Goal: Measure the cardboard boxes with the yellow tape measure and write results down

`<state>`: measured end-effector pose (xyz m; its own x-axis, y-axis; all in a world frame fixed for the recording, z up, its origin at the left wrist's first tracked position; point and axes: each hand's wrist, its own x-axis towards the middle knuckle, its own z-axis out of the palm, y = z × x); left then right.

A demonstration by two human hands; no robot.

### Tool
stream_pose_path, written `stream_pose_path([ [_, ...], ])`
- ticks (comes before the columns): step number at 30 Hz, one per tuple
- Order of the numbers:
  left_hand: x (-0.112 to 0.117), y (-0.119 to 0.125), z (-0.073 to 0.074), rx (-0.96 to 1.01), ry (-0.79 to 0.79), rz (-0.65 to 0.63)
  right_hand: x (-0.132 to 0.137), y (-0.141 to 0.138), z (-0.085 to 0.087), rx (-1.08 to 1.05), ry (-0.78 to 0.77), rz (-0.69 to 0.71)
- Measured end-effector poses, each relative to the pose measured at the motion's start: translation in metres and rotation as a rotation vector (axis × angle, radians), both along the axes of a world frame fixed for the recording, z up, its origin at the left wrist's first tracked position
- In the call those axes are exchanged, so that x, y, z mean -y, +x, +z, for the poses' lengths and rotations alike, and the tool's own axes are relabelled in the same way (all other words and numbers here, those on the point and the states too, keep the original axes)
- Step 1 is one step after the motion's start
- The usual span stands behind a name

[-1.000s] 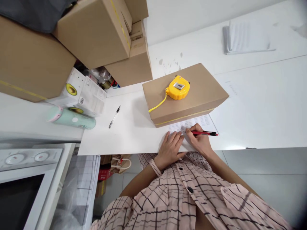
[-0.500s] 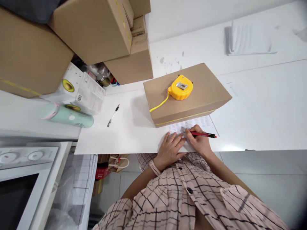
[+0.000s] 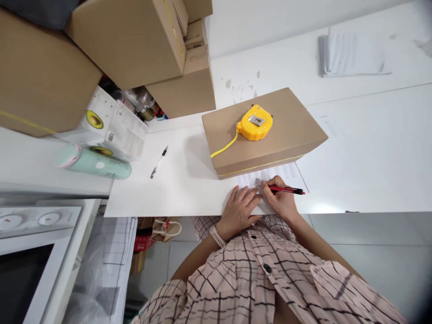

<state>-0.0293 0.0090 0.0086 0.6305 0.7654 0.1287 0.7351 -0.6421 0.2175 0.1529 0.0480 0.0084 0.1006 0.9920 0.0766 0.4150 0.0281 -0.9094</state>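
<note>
My right hand (image 3: 281,198) is closed round a red and black pen (image 3: 288,190), its tip down at a sheet of printed paper (image 3: 286,171). Flat at the sheet's near left part lies my left hand (image 3: 239,210), fingers stretched out, with a pale watch on the wrist. The far part of the paper is hidden by a brown cardboard box (image 3: 263,153) just beyond both hands. On top of that box sits a yellow tape measure (image 3: 255,123) with a yellow wrist strap hanging toward the box's left edge.
A clear pen with black grip (image 3: 159,162) lies on the white table (image 3: 364,171) to the left. Farther left are a mint green bottle (image 3: 97,163), avocado-printed cartons (image 3: 124,130) and stacked cardboard boxes (image 3: 135,45). A stack of papers (image 3: 356,54) rests at the back right.
Almost nothing differs. The pen tip in my right hand has shifted very slightly on the paper, and the view has moved a touch. My left hand stays in place.
</note>
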Motion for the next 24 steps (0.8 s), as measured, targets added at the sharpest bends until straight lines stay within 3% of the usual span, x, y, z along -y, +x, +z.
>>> stream_pose_path([
  [24, -0.0005, -0.0002, -0.0024, 0.046, 0.043, 0.002, -0.0011, -0.0008, 0.0012, -0.035, 0.025, -0.033],
])
